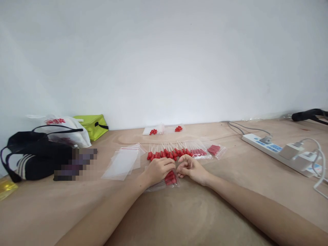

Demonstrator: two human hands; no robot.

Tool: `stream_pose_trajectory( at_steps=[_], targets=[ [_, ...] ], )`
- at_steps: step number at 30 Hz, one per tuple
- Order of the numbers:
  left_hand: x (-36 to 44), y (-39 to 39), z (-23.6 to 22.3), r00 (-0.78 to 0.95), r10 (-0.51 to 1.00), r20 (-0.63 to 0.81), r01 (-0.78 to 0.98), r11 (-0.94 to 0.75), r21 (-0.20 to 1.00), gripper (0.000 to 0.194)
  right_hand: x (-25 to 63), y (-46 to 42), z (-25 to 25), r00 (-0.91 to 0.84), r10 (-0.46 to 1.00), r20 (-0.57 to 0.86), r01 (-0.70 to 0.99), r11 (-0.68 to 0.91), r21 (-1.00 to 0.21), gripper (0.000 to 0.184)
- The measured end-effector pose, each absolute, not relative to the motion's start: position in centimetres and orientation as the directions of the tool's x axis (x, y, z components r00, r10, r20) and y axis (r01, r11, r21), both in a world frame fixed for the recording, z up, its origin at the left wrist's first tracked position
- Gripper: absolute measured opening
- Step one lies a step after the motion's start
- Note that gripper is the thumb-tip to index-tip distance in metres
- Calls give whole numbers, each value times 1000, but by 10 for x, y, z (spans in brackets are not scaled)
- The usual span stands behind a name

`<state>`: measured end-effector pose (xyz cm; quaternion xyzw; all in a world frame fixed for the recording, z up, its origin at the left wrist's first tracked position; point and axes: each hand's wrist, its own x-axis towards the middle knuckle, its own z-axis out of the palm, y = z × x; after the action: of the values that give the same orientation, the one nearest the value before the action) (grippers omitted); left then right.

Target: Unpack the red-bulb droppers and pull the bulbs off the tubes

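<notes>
A person's left hand (159, 169) spreads over a clear plastic bag (170, 178) of red pieces on a brown tabletop (143, 215), the right hand (191, 169) curled just beside it. Beyond the fingers lies a row of red-tipped sticks (165, 154), flanked at left by flat, translucent bags (121, 162) and at right by filled packets (214, 149). Two more clear bags holding small red pieces rest near a pale wall (164, 61). A lime-green bag (89, 127) and a black bag (48, 157) sit far left; a white power strip (274, 150) lies at right.

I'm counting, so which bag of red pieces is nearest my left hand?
The clear bag partly beneath your left hand; the others lie nearer the wall.
</notes>
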<state>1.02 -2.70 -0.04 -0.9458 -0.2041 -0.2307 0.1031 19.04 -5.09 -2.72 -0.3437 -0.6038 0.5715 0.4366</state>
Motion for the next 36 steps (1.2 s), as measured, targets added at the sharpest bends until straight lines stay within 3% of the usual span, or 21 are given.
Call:
stream_pose_trajectory(
  at_steps=[2, 5, 8, 11, 36],
  targets=[
    [10, -26, -1, 808, 338, 482, 435, -895, -101, 27, 193, -53, -28, -396, 867, 304, 71, 358, -931, 19],
    [10, -25, -5, 799, 345, 493, 444, -891, -96, 27, 198, -56, -27, -463, 706, 536, 305, 695, -651, 8],
    [10, -24, -8, 792, 348, 502, 445, -892, -83, 28, 202, -56, -27, -548, 552, 629, 408, 833, -375, 12],
    [10, -24, -9, 792, 341, 507, 437, -896, -80, 27, 204, -54, -28, -558, 487, 671, 457, 856, -242, 9],
    [12, -26, -2, 790, 365, 492, 452, -889, -67, 19, 207, -50, -29, -583, 421, 695, 473, 871, -131, 11]
  ],
)
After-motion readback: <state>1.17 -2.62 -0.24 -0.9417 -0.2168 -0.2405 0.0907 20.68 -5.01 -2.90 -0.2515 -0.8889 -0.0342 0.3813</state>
